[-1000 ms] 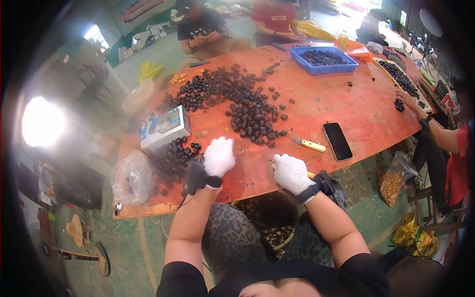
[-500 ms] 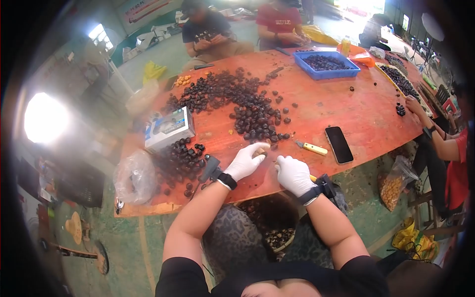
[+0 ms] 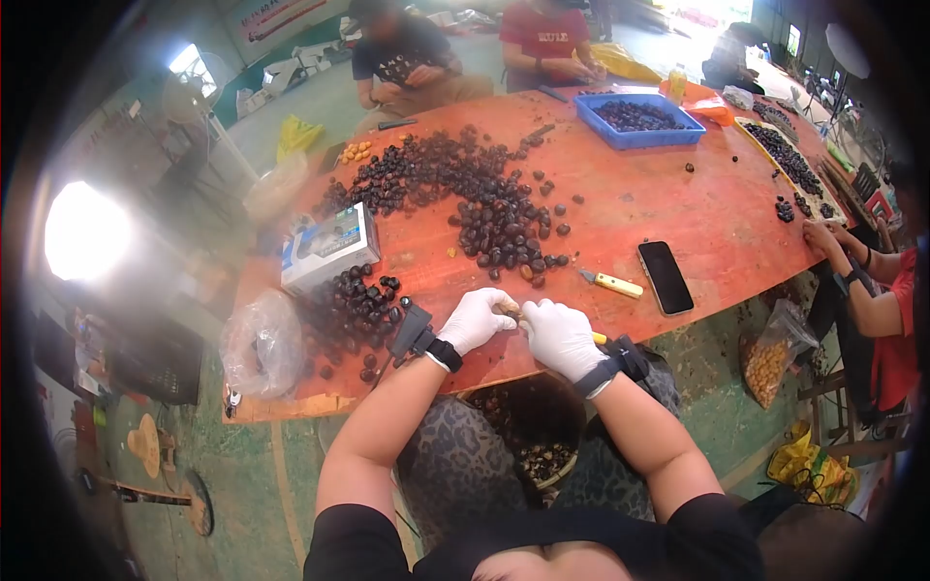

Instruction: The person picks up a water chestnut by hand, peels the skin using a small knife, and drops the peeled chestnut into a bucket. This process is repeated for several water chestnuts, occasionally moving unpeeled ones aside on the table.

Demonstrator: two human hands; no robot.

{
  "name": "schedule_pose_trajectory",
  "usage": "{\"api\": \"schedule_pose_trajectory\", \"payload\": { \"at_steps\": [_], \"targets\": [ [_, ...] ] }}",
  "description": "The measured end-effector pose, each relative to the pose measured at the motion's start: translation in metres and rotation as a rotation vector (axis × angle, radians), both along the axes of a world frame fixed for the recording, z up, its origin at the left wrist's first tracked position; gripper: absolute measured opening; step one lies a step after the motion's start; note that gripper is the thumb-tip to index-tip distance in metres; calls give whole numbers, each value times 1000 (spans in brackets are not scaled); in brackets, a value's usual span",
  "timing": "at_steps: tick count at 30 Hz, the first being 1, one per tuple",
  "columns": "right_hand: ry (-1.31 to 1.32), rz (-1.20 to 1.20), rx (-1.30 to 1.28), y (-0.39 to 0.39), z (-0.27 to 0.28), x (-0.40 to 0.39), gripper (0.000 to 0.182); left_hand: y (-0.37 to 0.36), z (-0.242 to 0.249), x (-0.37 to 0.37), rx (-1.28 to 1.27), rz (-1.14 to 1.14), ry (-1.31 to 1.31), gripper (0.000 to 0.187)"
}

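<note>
In white gloves, my two hands meet over the table's near edge. My left hand [image 3: 475, 321] is closed around a chestnut [image 3: 511, 313], of which only a small brownish part shows between the fingers. My right hand [image 3: 562, 337] is wrapped round a knife whose yellow handle end [image 3: 600, 339] sticks out behind the fist; its blade is hidden at the chestnut. Beyond my hands spreads a heap of dark brown chestnuts [image 3: 499, 228]. A second pile of chestnuts [image 3: 354, 305] lies left of my left hand. Below the edge, a container with shells [image 3: 547, 463] stands between my knees.
A pale-handled knife [image 3: 617, 285] and a black phone [image 3: 666, 278] lie to the right. At left are a white box [image 3: 331, 250] and a clear plastic bag [image 3: 262, 347]. A blue tray [image 3: 644, 142] of chestnuts stands farther back. Co-workers sit at the far side and right.
My right hand has moved left, up to my left hand, and the knife now meets the chestnut. At the right, a co-worker's hands have come nearer along the table edge.
</note>
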State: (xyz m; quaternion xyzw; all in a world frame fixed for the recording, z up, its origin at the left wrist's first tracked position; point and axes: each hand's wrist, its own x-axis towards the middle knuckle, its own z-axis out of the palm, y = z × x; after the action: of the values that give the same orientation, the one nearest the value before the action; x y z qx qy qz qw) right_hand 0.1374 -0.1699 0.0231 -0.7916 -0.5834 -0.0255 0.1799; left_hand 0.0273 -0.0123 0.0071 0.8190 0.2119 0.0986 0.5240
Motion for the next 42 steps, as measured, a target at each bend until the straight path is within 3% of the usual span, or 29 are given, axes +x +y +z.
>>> {"api": "schedule_pose_trajectory", "payload": {
  "at_steps": [15, 21, 24, 30, 33, 37, 39, 41, 42],
  "targets": [
    [-15, -9, -31, -6, -3, 4, 16, -4, 11, -1, 145, 29, 121, 25],
    [-21, 3, -20, 1, -7, -3, 13, 9, -15, 2, 107, 37, 62, 29],
    [-5, -3, -51, -2, -2, -4, 12, -2, 5, 0, 154, 30, 97, 18],
    [2, -29, -96, -6, -1, -2, 16, 2, 6, -4, 189, 49, 125, 19],
    [51, -63, -75, -8, -3, 3, 18, 27, 10, -28, 570, 48, 120, 16],
    [78, -76, -103, -11, 1, 5, 18, 31, 49, -47, 1040, 194, 613, 16],
    [86, -72, -105, -9, 1, 4, 18, 31, 51, -38, 1083, 205, 462, 16],
    [101, -73, -94, -9, 2, 4, 17, 24, 45, -13, 980, 241, 113, 28],
    [99, -75, -92, -9, 2, 4, 17, 20, 38, 1, 892, 275, 89, 33]
  ]
}}
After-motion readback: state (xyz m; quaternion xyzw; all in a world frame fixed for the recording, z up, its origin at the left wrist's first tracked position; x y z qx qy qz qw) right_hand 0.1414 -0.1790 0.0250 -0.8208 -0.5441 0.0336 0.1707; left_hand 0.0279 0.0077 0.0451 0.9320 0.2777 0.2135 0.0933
